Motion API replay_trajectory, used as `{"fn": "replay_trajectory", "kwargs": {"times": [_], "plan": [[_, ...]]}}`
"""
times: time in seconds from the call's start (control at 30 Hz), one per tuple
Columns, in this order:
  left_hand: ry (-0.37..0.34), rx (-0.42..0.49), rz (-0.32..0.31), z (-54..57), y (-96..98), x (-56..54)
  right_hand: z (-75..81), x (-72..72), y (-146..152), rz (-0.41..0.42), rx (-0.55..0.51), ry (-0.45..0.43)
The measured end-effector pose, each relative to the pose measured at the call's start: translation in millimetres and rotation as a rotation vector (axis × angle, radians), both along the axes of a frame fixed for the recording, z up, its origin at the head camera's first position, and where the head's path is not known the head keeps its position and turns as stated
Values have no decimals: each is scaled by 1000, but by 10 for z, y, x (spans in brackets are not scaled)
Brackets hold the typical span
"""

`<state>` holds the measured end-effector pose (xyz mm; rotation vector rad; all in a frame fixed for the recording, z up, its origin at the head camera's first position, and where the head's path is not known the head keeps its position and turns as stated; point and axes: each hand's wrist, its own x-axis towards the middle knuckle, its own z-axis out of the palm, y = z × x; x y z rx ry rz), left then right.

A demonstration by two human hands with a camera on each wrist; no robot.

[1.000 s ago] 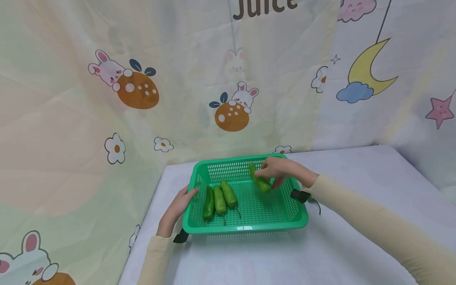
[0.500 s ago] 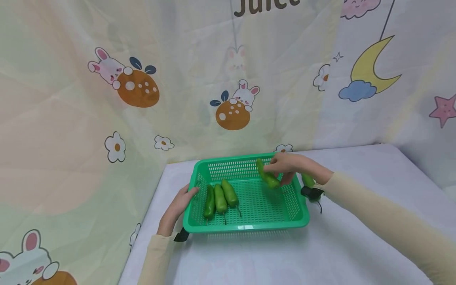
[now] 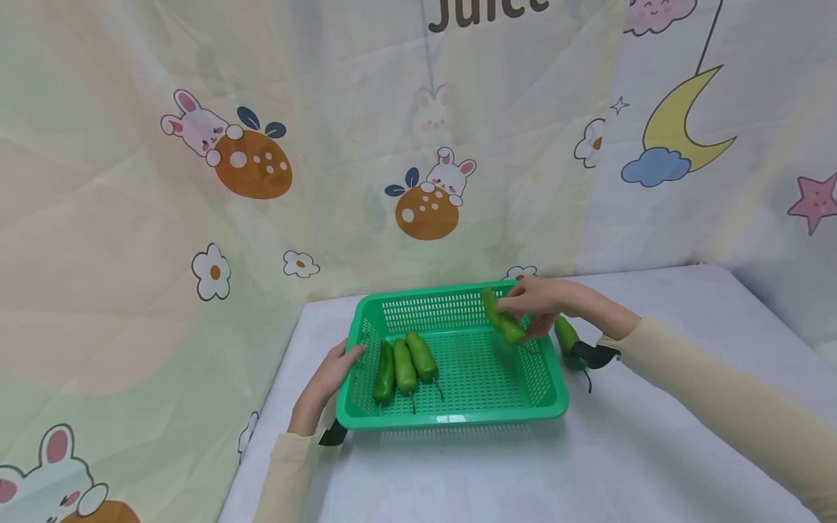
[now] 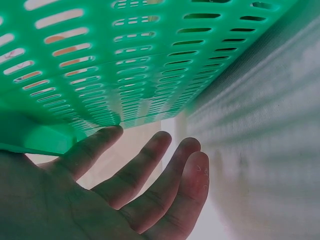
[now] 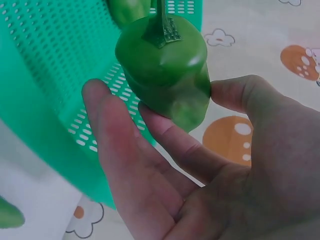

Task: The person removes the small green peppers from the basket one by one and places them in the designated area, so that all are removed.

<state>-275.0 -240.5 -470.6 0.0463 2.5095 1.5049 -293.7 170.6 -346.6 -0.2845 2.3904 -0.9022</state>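
Observation:
A green plastic basket (image 3: 451, 420) with slotted walls stands on the white table. Three green peppers (image 3: 405, 367) lie side by side in its left half, stems toward the front. My left hand (image 3: 327, 378) holds the basket's left side, thumb over the rim; in the left wrist view its fingers (image 4: 140, 182) extend along the outer wall, the index fingertip right at the slots. Over the basket's back right part, my right hand (image 3: 549, 298) pinches another green pepper (image 3: 503, 319) between thumb and fingers. The right wrist view shows this pepper's stem end (image 5: 165, 45) turned toward the camera.
One more green pepper (image 3: 566, 335) lies on the table just outside the basket's right wall, partly covered by the black wrist strap (image 3: 593, 354). Behind the table hangs a cloth backdrop (image 3: 340, 218) printed with rabbits and flowers.
My right hand has moved right with its pepper, toward the basket's right wall. More of the pepper outside the basket now shows. The left hand has stayed on the rim.

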Motion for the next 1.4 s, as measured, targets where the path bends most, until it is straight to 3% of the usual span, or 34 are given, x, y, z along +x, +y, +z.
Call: {"fn": "replay_trajectory", "kwargs": {"times": [1.07, 1.4], "plan": [[-6, 15, -4, -14, -21, -6, 9, 91, 501, -9, -25, -3], [-6, 11, -2, -3, -30, 3, -44, 118, 659, -19, -75, -6]]}}
